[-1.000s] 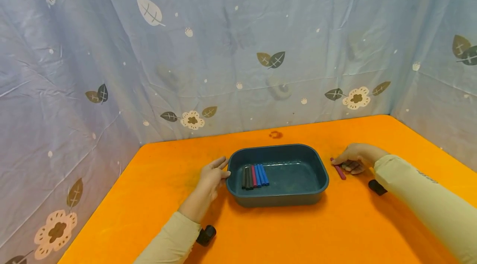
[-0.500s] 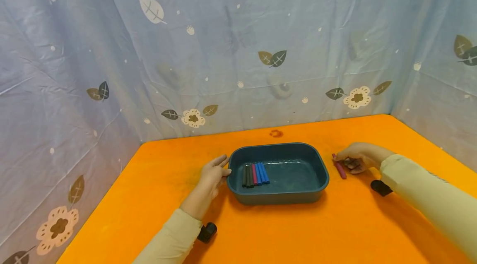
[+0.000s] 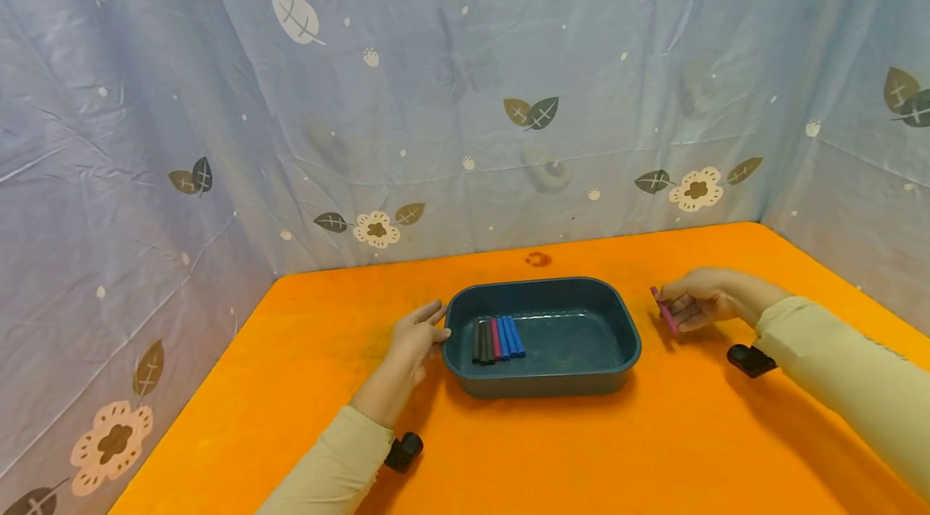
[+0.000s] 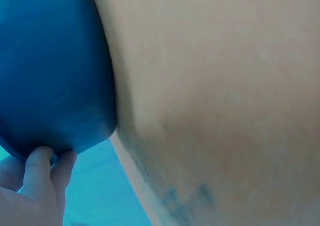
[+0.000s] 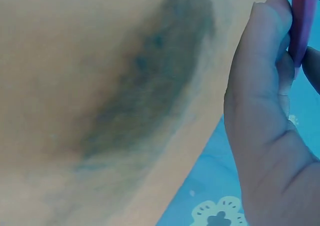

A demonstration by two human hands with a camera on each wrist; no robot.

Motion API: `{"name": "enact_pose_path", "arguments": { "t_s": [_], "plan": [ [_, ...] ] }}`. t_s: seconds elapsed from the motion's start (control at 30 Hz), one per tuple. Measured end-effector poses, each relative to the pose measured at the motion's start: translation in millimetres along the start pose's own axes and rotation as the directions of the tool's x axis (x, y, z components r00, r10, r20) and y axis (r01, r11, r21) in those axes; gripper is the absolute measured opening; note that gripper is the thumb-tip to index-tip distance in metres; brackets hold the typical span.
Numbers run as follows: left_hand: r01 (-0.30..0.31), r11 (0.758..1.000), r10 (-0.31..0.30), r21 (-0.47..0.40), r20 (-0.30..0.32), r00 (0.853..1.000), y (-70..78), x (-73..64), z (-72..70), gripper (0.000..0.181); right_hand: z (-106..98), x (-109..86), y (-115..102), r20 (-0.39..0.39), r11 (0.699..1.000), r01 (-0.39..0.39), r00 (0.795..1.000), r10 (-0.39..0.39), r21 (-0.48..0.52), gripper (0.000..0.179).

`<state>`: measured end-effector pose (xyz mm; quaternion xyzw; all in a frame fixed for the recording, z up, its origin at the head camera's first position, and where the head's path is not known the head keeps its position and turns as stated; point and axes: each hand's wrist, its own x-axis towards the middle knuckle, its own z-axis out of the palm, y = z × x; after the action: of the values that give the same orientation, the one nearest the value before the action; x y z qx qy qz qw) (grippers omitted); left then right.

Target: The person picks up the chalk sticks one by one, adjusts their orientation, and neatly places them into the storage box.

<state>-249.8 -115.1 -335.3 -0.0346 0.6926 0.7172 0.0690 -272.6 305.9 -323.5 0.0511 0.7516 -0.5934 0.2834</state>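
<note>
In the head view my right hand (image 3: pixel 705 299) pinches a magenta stick (image 3: pixel 668 319), slim and crayon-like, over the table to the right of the tray. The right wrist view shows the stick (image 5: pixel 302 28) between thumb and fingers. A dark blue-green rectangular tray (image 3: pixel 581 386) stands mid-table. My left hand (image 3: pixel 411 345) touches its left rim, fingers fairly straight; the left wrist view shows those fingers (image 4: pixel 39 173) against the tray's wall (image 4: pixel 60 85). Inside, at the left, lie black sticks (image 3: pixel 485 344), a magenta stick (image 3: pixel 496 340) and blue sticks (image 3: pixel 512 337), side by side in a row.
An orange table (image 3: pixel 552 458) carries everything, with a small dark ring mark (image 3: pixel 538 259) near its back edge. Leaf-patterned pale blue curtains (image 3: pixel 436 95) enclose it behind and at both sides. Black wrist cameras (image 3: pixel 403 451) hang beneath both sleeves.
My right hand has lifted the magenta stick off the table, up and slightly right; a shadow now shows below it. The left hand and tray stay where they were.
</note>
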Motion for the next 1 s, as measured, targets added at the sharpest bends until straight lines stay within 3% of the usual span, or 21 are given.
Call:
{"name": "enact_pose_path", "arguments": {
  "t_s": [0.3,1.0],
  "plan": [
    [-0.01,1.0,0.01,-0.002,0.003,1.0,-0.7,0.1,-0.8,0.059,3,-5.8,-17,0.056,1.0,-0.002,0.998,0.001,0.021,0.03],
    [-0.001,1.0,0.001,-0.006,-0.016,1.0,-0.3,2.3,0.3,0.058,34,-2.3,-56,0.111,0.995,0.039,0.993,-0.05,0.097,0.032]
  ]
}}
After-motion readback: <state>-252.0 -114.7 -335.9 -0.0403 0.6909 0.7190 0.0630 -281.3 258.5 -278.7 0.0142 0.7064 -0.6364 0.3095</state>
